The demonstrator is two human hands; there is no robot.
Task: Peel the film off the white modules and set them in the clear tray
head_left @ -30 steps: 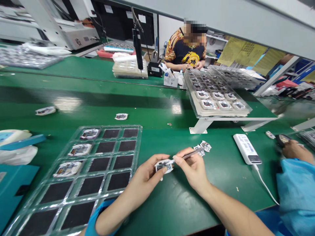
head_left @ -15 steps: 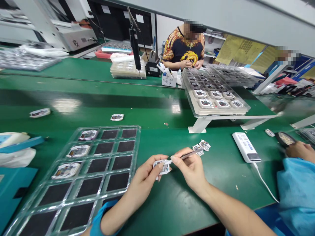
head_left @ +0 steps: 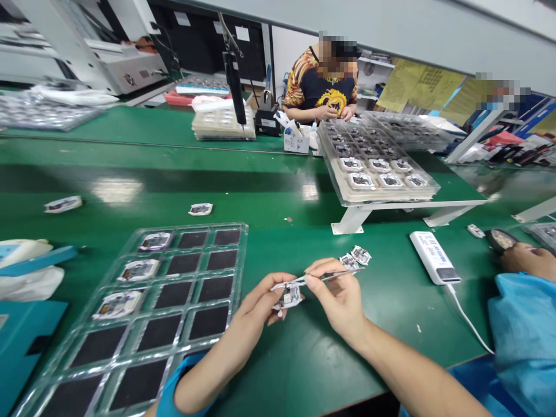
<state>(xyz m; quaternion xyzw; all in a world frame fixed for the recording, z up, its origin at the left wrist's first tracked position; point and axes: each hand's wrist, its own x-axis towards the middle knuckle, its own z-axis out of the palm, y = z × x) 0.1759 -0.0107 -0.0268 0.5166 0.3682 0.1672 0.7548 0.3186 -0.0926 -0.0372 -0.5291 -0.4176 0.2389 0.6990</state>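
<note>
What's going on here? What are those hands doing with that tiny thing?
A person is working at a green bench. Their left hand holds a small white-edged circuit module, and their right hand pinches metal tweezers, with the tips reaching over the module. Two more modules lie on the bench nearby, and three sit in a clear tray with black cells. Across the bench, a co-worker is busy too.
</note>
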